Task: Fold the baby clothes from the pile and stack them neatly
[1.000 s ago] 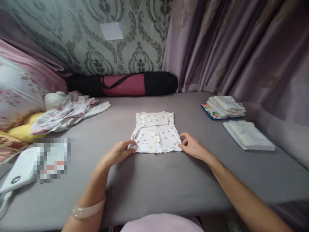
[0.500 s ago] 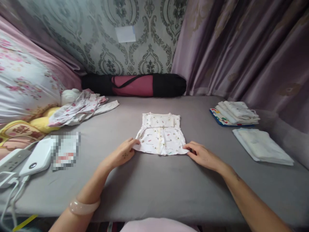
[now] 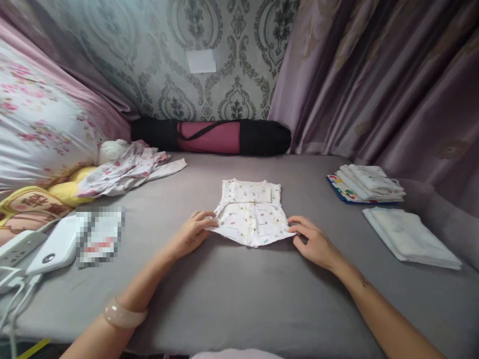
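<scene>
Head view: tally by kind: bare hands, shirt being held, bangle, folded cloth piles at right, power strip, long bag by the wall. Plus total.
Hands: 2 (left hand, right hand)
Printed baby shirt: 1
Bangle: 1
Folded cloth piles: 2 (far pile, near pile)
Power strip: 1
Black-and-maroon bag: 1
Total: 8

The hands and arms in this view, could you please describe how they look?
The left hand and right hand are ungloved, and no sleeves show. The left forearm wears a thick, rounded, pale, glossy bangle. Small dark marks show on the back of the left hand and on the right forearm, with fainter ones on the right hand.
</scene>
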A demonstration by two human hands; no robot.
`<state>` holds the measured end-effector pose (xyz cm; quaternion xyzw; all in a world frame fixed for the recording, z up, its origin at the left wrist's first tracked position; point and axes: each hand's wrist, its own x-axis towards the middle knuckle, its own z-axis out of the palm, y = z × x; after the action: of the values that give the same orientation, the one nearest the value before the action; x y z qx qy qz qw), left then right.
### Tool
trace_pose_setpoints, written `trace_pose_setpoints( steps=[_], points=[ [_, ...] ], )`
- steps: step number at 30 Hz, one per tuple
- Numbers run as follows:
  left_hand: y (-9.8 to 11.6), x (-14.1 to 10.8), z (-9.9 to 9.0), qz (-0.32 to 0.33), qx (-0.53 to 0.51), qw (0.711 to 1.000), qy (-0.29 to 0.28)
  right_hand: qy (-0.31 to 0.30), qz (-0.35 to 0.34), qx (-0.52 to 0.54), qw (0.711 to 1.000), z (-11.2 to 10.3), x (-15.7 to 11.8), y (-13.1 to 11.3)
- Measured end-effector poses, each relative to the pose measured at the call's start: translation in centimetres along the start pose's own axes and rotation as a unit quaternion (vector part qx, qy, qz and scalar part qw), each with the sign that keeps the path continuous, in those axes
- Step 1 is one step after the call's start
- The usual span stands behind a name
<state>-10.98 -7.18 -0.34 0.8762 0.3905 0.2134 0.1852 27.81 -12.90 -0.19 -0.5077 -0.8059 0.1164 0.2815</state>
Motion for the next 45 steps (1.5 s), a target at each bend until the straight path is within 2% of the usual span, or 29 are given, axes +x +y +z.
trace_pose_setpoints(
  steps=[2, 5, 11, 15, 20, 24, 27, 31, 36, 40, 45],
  points=[
    [-0.2, 0.4, -0.3, -0.009, -0.058, 0.998, 0.011, 0.018, 0.006, 0.046, 0.999, 0.2, 0.4, 0.5],
    [-0.2, 1.0, -0.6, -0.062, -0.164, 0.984, 0.021, 0.027, 0.029, 0.127, 0.991, 0.3, 1.1, 0.8],
    [0.3, 2.5, -0.6, -0.153, -0.341, 0.926, 0.057, 0.05, 0.134, 0.241, 0.96, 0.3, 3.0, 1.0],
    [0.2, 3.9, 0.1, -0.181, -0.395, 0.893, 0.116, 0.131, 0.194, 0.267, 0.935, 0.8, 4.6, 1.6],
    [-0.2, 6.5, 1.6, -0.18, -0.414, 0.867, 0.209, 0.231, 0.206, 0.294, 0.904, 2.7, 7.2, 2.9],
    [-1.0, 8.7, 2.5, -0.173, -0.391, 0.866, 0.257, 0.299, 0.191, 0.228, 0.907, 4.2, 9.4, 3.9],
    [-1.9, 10.2, 3.0, -0.177, -0.357, 0.877, 0.269, 0.313, 0.195, 0.152, 0.917, 4.9, 11.0, 4.8],
    [-3.4, 12.3, 3.8, -0.237, -0.281, 0.895, 0.253, 0.242, 0.271, 0.058, 0.93, 5.5, 12.6, 6.1],
    [-5.2, 14.6, 3.8, -0.346, -0.117, 0.913, 0.184, 0.126, 0.364, -0.032, 0.922, 5.3, 13.6, 6.8],
    [-5.5, 15.1, 3.1, -0.352, -0.064, 0.919, 0.164, 0.113, 0.383, -0.045, 0.916, 5.1, 13.9, 6.7],
    [-4.2, 14.3, 3.6, -0.332, 0.096, 0.929, 0.128, 0.124, 0.384, -0.087, 0.911, 5.0, 13.7, 5.5]
  ],
)
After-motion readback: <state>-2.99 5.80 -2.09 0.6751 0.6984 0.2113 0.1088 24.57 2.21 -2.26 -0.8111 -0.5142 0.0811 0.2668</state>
